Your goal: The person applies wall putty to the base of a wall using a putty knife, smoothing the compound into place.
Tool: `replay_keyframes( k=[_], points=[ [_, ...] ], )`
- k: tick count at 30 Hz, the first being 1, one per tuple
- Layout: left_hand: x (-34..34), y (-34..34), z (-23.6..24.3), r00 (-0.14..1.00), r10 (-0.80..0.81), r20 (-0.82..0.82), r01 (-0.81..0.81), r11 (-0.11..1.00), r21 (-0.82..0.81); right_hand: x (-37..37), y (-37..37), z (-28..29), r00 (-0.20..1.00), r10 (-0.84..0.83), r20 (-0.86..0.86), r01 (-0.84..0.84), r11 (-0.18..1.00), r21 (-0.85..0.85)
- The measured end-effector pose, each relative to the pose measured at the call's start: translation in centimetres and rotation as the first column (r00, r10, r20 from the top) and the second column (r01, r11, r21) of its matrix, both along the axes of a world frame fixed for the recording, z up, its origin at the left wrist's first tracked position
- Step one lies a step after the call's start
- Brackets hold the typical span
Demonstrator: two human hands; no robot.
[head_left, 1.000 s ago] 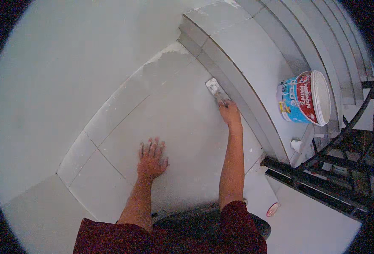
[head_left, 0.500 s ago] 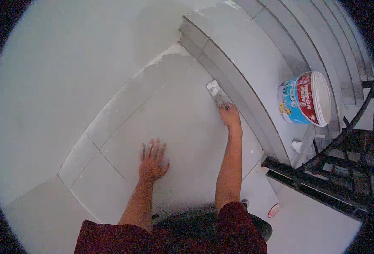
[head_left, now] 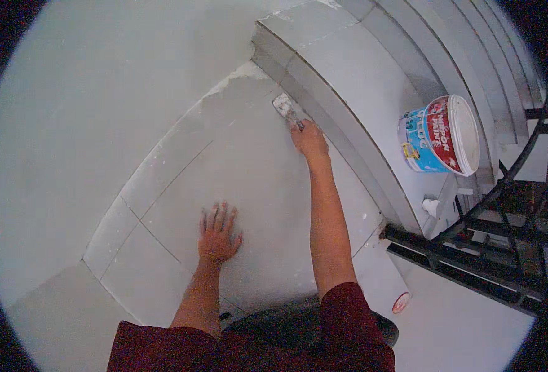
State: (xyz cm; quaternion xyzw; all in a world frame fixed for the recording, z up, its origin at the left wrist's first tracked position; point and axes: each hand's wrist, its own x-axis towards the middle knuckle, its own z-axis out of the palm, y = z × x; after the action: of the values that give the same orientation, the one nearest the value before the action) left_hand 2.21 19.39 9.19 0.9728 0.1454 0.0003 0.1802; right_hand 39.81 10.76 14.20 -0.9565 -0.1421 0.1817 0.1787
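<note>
My right hand point(head_left: 312, 141) is closed around the handle of a scraper point(head_left: 282, 104), a flat, wide-bladed tool smeared with whitish material. Its blade lies on the pale tiled floor point(head_left: 249, 167), close to the foot of the lowest stair step point(head_left: 348, 133). My left hand point(head_left: 217, 238) rests on the same floor with fingers spread, palm down, holding nothing. Thin grout lines cross the tiles near it. Between the floor and the wall runs a pale skirting strip point(head_left: 153, 164), with rough whitish patches toward the stair corner.
A paint bucket point(head_left: 432, 137) with a white lid stands on the step at right, beside a small white cylindrical object point(head_left: 431, 206). A black metal railing point(head_left: 472, 260) borders the stairs. A small red-rimmed round piece point(head_left: 401, 302) lies at lower right. The plain wall point(head_left: 100, 93) rises at left.
My right hand has moved the scraper forward and left along the step's foot, with the arm stretched farther. My left hand remains flat on the floor. The view has shifted slightly.
</note>
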Motion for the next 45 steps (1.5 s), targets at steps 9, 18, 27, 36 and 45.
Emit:
replay_keyframes(
  k=[9, 18, 27, 36, 45],
  points=[
    [-0.5, 0.2, 0.0, 1.000, -0.010, 0.015, 0.009, 1.000, 0.021, 0.1, -0.1, -0.3, 0.994, -0.046, -0.095, 0.047, 0.999, -0.001],
    [-0.4, 0.1, 0.2, 0.998, 0.012, -0.069, -0.007, 0.998, 0.067, -3.9, 0.2, 0.4, 0.998, -0.061, 0.014, 0.060, 0.998, 0.013],
    [0.1, -0.3, 0.1, 0.998, 0.006, -0.068, -0.004, 1.000, 0.027, -9.3, -3.8, -2.7, 0.974, -0.213, 0.078, 0.213, 0.977, 0.007],
    [-0.2, 0.1, 0.2, 0.999, 0.007, -0.040, -0.006, 0.999, 0.035, -5.5, -5.3, -3.4, 0.960, -0.141, 0.240, 0.168, 0.981, -0.094],
    [-0.1, -0.2, 0.2, 0.999, 0.009, -0.050, -0.010, 1.000, -0.007, -3.2, -4.4, -6.1, 0.945, -0.041, 0.325, 0.092, 0.985, -0.145]
  ],
)
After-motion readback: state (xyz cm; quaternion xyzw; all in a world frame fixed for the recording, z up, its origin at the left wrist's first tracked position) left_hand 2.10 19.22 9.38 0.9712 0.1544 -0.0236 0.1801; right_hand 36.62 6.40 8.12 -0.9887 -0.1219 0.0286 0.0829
